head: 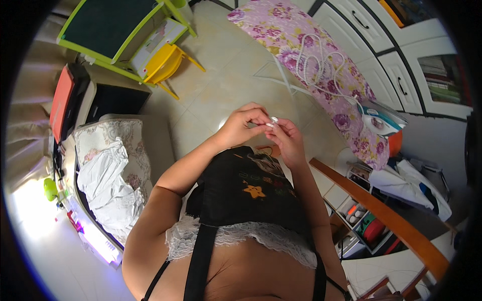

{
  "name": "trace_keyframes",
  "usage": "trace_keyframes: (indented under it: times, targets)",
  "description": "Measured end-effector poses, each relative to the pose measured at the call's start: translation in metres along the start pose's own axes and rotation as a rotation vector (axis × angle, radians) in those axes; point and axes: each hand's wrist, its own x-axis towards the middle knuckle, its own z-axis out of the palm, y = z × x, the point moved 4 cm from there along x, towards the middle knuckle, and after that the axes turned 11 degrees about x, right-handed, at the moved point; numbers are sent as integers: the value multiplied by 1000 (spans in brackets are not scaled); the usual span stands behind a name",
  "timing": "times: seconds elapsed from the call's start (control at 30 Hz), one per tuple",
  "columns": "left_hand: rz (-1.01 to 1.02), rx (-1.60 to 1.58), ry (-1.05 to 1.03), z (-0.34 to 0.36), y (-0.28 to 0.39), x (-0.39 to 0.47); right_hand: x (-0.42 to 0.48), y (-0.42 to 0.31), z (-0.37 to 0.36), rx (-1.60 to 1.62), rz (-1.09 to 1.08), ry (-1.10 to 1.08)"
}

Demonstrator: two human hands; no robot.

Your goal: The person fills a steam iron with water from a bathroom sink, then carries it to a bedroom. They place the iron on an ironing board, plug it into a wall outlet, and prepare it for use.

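Observation:
In front of my body, both hands meet over the upper edge of a black apron [244, 188] with a printed star. My left hand [246, 124] pinches a small white object [272, 122] between thumb and fingers. From the other side, my right hand [287, 141] grips the same small white object, with its fingers curled. What the object is, I cannot tell.
At the right, a steam iron [380, 120] with a white cord rests on a floral ironing board [340, 122]. A yellow chair [165, 64] stands by a green-framed board [109, 26]. White crumpled cloth [109, 180] lies at the left; a drawer organizer [354, 214] is lower right.

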Motion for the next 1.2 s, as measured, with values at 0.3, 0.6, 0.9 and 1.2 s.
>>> trace_keyframes:
  times: [0.3, 0.6, 0.9, 1.2]
  targets:
    - [-114, -465, 13, -14, -8, -10, -3, -7, 31, 27, -8, -39]
    - [-258, -160, 81, 13, 3, -10, 3, -2, 2, 435, 95, -195]
    - [-203, 208, -3, 96, 39, 38, -5, -33, -75, 446, 62, -214]
    - [-40, 299, -241, 157, 16, 81, -21, -63, -152, 362, 65, -51]
